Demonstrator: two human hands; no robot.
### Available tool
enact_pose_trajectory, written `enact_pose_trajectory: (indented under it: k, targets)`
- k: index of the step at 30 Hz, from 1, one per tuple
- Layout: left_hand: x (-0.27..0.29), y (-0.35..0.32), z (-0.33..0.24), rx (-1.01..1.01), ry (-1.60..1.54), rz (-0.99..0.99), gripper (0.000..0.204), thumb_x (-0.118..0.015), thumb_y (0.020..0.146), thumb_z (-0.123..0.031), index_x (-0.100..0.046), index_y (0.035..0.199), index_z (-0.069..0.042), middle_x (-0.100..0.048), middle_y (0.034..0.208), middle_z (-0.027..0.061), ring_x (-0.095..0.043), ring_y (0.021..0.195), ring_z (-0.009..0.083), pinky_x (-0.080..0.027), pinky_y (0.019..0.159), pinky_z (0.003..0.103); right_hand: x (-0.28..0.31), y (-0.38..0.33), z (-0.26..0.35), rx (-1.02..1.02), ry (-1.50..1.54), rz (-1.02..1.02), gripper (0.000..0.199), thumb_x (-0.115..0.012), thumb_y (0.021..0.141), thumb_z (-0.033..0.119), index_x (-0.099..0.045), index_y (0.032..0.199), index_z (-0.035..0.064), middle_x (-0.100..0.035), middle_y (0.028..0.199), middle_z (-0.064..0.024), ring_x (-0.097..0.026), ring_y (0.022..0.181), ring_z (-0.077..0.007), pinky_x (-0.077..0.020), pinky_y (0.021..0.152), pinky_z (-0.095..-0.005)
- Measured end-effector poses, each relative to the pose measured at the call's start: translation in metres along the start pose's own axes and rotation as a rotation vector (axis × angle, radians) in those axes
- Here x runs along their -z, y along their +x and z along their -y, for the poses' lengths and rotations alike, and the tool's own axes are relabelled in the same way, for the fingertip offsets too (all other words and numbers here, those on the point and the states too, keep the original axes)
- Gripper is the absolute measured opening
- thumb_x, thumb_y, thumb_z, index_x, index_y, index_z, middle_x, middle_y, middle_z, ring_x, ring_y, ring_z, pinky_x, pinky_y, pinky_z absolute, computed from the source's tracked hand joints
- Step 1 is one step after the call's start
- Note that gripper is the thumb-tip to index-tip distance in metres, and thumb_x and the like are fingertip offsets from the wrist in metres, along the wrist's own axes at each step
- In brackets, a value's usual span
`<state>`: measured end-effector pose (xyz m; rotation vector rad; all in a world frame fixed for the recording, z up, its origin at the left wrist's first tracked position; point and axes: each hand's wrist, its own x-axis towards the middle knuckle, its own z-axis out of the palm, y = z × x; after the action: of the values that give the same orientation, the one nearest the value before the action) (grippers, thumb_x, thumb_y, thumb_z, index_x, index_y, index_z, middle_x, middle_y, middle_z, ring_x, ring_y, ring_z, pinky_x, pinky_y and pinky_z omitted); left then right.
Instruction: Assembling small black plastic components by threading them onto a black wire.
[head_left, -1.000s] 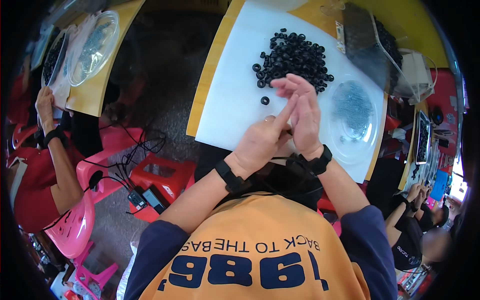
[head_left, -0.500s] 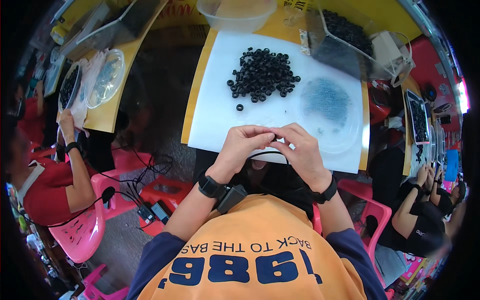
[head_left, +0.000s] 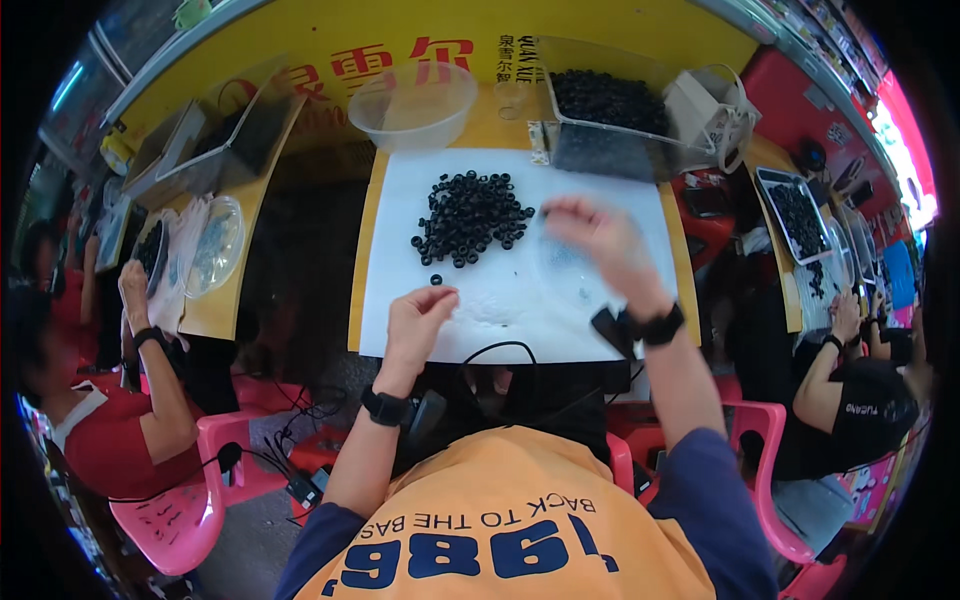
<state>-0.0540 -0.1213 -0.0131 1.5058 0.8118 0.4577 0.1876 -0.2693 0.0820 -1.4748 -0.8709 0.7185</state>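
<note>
On the white sheet lies a pile of small black rings, with one loose black ring just in front of it. My left hand is low over the sheet's near left part, near that ring. Its thumb and fingers are pinched; what they hold, if anything, is too small to see. Smeared by motion, my right hand hangs above a round clear dish of tiny bluish bits, right of the pile. A small dark piece shows at its closed fingertips.
At the back stand a clear round tub and a clear bin full of black pieces. Beside the bin is a pale bag. People work at side tables: one in a red shirt at left, others at right.
My hands, earlier together at the sheet's near edge over a small dark piece, are now apart. The right has swung forward over the dish. The view has tilted upward.
</note>
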Motion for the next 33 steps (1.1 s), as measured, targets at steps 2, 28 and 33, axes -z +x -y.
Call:
enact_pose_trajectory:
  k: [2, 28, 33]
  targets:
    - [0.006, 0.013, 0.007, -0.107, 0.176, -0.128, 0.022, -0.07, 0.093, -0.011, -0.074, 0.107, 0.004, -0.073, 0.085, 0.0049, -0.061, 0.073, 0.0079, -0.048, 0.068, 0.023, 0.029, 0.033, 0.016, 0.137, 0.394, -0.164, 0.044, -0.073, 0.094, 0.016, -0.062, 0.13, -0.0057, -0.072, 0.099, -0.0056, -0.066, 0.094, -0.011, -0.0507, 0.089, -0.0251]
    - [-0.004, 0.014, 0.039, -0.409, 0.438, -0.247, 0.031, -0.071, 0.087, 0.0, -0.068, 0.118, 0.0, -0.066, 0.1, 0.0059, -0.061, 0.083, 0.0132, -0.05, 0.075, 0.028, 0.047, -0.084, -0.093, 0.1, -0.768, -0.14, 0.016, -0.073, 0.084, 0.008, -0.072, 0.099, 0.0016, -0.066, 0.094, -0.0131, -0.065, 0.087, -0.0321, -0.052, 0.078, -0.0383]
    - [-0.006, 0.004, 0.014, 0.015, -0.177, -0.093, 0.026, -0.069, 0.091, 0.001, -0.071, 0.116, 0.002, -0.07, 0.103, 0.0079, -0.068, 0.087, 0.0155, -0.053, 0.081, 0.026, 0.039, -0.09, -0.076, -0.002, -0.58, -0.257, 0.015, -0.074, 0.085, 0.003, -0.074, 0.1, 0.0012, -0.068, 0.091, -0.0107, -0.066, 0.079, -0.0213, -0.0517, 0.072, -0.0309]
